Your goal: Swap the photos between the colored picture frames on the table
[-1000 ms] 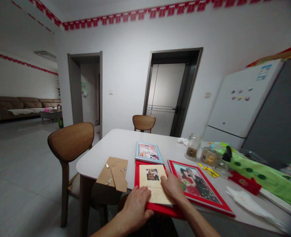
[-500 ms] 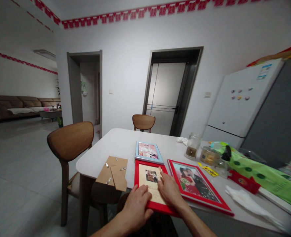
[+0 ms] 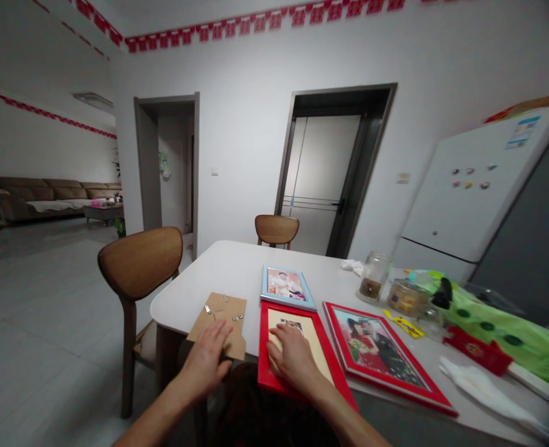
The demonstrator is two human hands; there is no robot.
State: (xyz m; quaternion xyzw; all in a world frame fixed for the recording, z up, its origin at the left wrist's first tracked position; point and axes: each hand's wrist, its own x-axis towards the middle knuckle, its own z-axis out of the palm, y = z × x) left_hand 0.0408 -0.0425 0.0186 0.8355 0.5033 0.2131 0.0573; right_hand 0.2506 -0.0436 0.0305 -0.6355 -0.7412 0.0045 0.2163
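My left hand (image 3: 209, 360) reaches over the brown backing board (image 3: 219, 305), its fingers stretched out near the lower part; whether they touch it I cannot tell. Small metal clips are on the board. My right hand (image 3: 295, 360) lies on the cream sheet (image 3: 321, 357) inside the red picture frame (image 3: 265, 366), partly covering a small photo, with its fingers apart and slightly bent. Just behind is a light blue picture frame (image 3: 310, 297) with a photo. To the right lies a larger red-framed picture (image 3: 381, 354).
On the table's right side are a glass jar (image 3: 374, 276), a round container (image 3: 407, 298), a yellow item (image 3: 408, 327), a green bag (image 3: 502, 329), a red box (image 3: 477, 351) and white tissue (image 3: 484, 388). A wooden chair (image 3: 141, 261) stands left, another chair (image 3: 277, 230) behind.
My left hand has left the red frame's lower edge and moved left to the backing board. My right hand has shifted left and nearer across the cream sheet, now covering part of its photo.
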